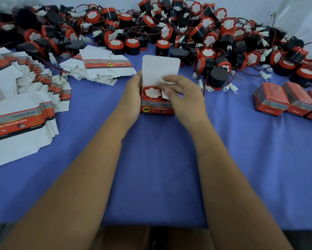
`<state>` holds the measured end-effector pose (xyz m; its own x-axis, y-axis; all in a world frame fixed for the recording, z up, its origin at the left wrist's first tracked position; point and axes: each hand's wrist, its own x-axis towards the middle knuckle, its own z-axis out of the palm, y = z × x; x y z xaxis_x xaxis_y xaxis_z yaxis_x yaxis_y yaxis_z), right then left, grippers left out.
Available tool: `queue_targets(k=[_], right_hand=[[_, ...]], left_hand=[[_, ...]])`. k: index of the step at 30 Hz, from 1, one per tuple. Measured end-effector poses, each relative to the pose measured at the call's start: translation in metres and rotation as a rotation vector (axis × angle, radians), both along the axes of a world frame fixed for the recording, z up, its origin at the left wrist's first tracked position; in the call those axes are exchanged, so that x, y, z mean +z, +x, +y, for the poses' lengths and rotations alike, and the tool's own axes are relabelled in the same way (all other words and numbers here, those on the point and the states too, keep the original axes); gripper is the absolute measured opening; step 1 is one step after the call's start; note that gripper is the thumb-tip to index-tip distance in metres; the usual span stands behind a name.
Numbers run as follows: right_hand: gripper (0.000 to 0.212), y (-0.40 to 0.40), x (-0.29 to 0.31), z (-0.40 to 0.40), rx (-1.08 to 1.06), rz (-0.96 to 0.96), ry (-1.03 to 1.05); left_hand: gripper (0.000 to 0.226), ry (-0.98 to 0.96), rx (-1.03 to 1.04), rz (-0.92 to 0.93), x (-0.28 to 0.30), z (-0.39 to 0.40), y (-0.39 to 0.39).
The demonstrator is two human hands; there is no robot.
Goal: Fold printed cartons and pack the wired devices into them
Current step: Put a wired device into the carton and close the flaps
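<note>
A red printed carton [157, 109] stands upright on the blue cloth in the middle, its white lid flap [160, 67] raised. Inside it sits a red-and-black wired device [152, 92], white face up. My left hand [133, 94] grips the carton's left side. My right hand [182, 94] holds the right side, with its fingers on the small white side flap over the opening.
A big heap of loose wired devices [187, 33] fills the far side of the table. Flat unfolded cartons lie in stacks at the left [21, 109] and centre-left [101, 65]. Closed packed cartons [287, 100] stand in a row at the right.
</note>
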<state>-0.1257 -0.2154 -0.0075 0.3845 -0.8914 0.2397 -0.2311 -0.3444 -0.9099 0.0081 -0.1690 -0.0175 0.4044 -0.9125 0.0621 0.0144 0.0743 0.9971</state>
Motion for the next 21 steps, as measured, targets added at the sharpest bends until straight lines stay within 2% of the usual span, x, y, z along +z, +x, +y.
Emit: queue_targets(k=[4, 8, 9, 10, 12, 14, 17, 21], right_hand=[[0.031, 0.008, -0.004, 0.002, -0.103, -0.070, -0.025], [0.078, 0.010, -0.006, 0.002, -0.302, -0.034, -0.112], [0.083, 0.008, -0.006, 0.000, -0.304, -0.037, -0.096], [0.078, 0.005, -0.007, -0.002, -0.258, -0.050, -0.073], [0.046, 0.001, -0.007, -0.004, -0.111, -0.077, -0.012], [0.025, -0.002, -0.007, -0.005, -0.056, -0.070, -0.024], [0.031, -0.005, -0.007, -0.009, -0.052, -0.108, -0.009], [0.047, -0.010, -0.005, -0.009, -0.022, -0.181, 0.192]], left_hand=[[0.032, 0.017, -0.032, -0.119, -0.001, 0.000, 0.006], [0.036, 0.014, -0.068, -0.164, -0.003, -0.001, 0.011], [0.039, 0.021, -0.085, -0.191, -0.004, 0.000, 0.011], [0.042, 0.034, -0.092, -0.220, -0.006, -0.001, 0.010], [0.040, 0.044, -0.067, -0.248, -0.007, -0.001, 0.007], [0.029, -0.003, 0.066, -0.303, -0.007, -0.003, 0.005], [0.026, -0.086, 0.190, -0.374, -0.007, 0.002, 0.006], [0.022, -0.016, 0.116, -0.178, 0.002, 0.004, 0.010]])
